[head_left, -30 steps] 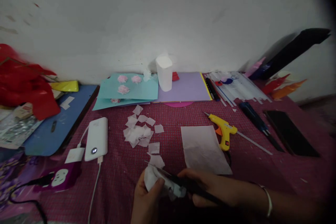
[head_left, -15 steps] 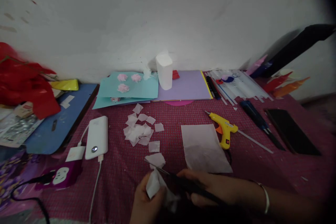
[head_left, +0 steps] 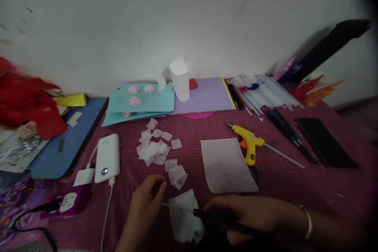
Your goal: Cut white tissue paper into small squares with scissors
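My right hand (head_left: 242, 214) is closed around the black handles of a pair of scissors (head_left: 208, 215), whose thin metal blades point left. Under the blades is a crumpled piece of white tissue paper (head_left: 186, 222); what supports its lower end is too dark to make out. My left hand (head_left: 147, 197) is just left of the blade tips, its fingers bent and apart, with nothing visible between them. Beyond it lie small cut paper pieces (head_left: 177, 175) and a heap of paper squares (head_left: 152, 151). A larger white sheet (head_left: 227, 165) rests right of them.
A yellow glue gun (head_left: 249, 143), a blue-handled tool (head_left: 291, 136) and a dark phone (head_left: 326, 141) lie at right. A white power bank (head_left: 108, 157) with cables is at left. Pink paper flowers (head_left: 135, 101) sit on teal paper (head_left: 113, 104), beside a white cup-like container (head_left: 180, 82).
My left hand has let go of the tissue paper and moved up and left. The paper now lies under the scissors. A loose cut piece has shifted toward the heap.
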`<state>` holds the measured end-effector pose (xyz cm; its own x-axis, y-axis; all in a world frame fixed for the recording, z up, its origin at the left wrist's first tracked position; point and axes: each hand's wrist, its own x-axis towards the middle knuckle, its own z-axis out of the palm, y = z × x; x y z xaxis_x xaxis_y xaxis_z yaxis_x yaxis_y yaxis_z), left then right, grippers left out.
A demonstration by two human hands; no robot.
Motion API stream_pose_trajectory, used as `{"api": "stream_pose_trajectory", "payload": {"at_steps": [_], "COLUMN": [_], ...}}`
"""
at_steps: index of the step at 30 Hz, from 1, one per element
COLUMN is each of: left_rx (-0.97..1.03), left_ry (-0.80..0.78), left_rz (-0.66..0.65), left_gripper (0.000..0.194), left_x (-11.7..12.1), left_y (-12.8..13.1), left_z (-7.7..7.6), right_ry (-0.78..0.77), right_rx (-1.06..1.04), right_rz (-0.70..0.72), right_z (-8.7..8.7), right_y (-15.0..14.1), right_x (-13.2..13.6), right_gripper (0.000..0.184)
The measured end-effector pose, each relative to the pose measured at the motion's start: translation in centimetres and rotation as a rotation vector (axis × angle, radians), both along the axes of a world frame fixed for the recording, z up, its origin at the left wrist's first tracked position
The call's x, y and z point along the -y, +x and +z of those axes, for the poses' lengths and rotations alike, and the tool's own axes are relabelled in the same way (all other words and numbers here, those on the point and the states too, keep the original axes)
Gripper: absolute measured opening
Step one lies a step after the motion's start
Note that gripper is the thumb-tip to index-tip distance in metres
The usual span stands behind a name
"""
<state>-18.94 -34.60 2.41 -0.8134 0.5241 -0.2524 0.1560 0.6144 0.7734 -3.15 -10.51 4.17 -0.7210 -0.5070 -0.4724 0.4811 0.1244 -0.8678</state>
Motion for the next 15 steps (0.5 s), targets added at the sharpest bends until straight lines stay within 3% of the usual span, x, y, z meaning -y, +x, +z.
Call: {"api": "stream_pose_trajectory", "payload": {"at_steps": [3, 7, 9, 12, 15], "left_rx": [-0.225, -0.503, -0.600, -0.625, -0.522], "left_ry": [-0.049, -0.069, -0.102, -0.115, -0.148], "left_rz": [-0.147, -0.296, -0.349, -0.358, -0.210], "left_gripper": [0.010, 0.031, 0.017, 0.011, 0.006], "left_x": [-0.8, -2.4, -3.5, -4.8, -4.4], "left_y": [-0.2, 0.1, -0.2, -1.8, -4.2], "left_z": [-0.6, -1.3, -1.0, 1.2, 4.5], "right_ry": [0.032, 0.040, 0.015, -0.085, -0.147], "right_rx": [0.027, 0.026, 0.026, 0.005, -0.053], "right_rz": [-0.031, -0.101, -0.126, -0.174, -0.217], "right_z": [0.3, 0.0, -0.2, -0.2, 0.1], "right_y": [1.2, 2.8, 3.4, 3.7, 3.7], "right_x": [-1.1, -2.1, -2.4, -2.8, -3.0], "right_gripper": [0.062, 0.061, 0.063, 0.066, 0.063]}}
